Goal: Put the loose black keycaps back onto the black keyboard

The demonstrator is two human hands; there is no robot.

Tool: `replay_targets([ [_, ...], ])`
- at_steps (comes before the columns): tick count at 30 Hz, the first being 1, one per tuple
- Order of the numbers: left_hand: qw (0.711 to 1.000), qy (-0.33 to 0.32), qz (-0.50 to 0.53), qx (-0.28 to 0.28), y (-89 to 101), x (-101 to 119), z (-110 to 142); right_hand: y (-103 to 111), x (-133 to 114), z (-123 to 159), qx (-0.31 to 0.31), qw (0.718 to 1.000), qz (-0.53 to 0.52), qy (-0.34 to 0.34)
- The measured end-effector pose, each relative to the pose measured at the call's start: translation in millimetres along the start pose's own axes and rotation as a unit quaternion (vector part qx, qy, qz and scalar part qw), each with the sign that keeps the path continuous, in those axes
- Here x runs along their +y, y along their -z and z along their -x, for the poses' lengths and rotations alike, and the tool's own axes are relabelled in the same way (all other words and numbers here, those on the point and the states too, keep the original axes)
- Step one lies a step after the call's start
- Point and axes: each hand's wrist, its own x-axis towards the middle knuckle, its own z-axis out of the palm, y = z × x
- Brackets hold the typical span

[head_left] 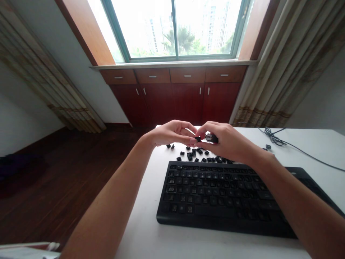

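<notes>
A black keyboard (223, 194) with many caps removed lies on the white table (151, 230). Several loose black keycaps (194, 154) are scattered just beyond its far edge. Both hands meet above that pile. My left hand (174, 132) pinches a small black keycap (197, 139) between thumb and fingertips. My right hand (225, 141) is curled around a small dark object (212, 137), likely another cap or a puller; most of it is hidden by the fingers.
A black cable (285, 142) runs across the table's far right. One stray keycap (268, 146) lies near it. Beyond the table are dark wood floor, red-brown cabinets (175, 97) under a window, and curtains on both sides.
</notes>
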Motion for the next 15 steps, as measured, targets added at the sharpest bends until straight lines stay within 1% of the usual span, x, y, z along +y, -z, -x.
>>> replay_targets([
  [4,1.000,-0.001,-0.011,0.005,-0.6,3,1,2,2,0,0.009,1.000,0.018,0.016],
  [11,1.000,-0.029,-0.001,0.005,-1.3,8,5,6,0,2,0.030,0.997,0.034,0.064],
  [15,0.999,-0.041,-0.011,0.016,-3.1,14,6,5,-3,2,0.038,0.995,0.044,0.080],
])
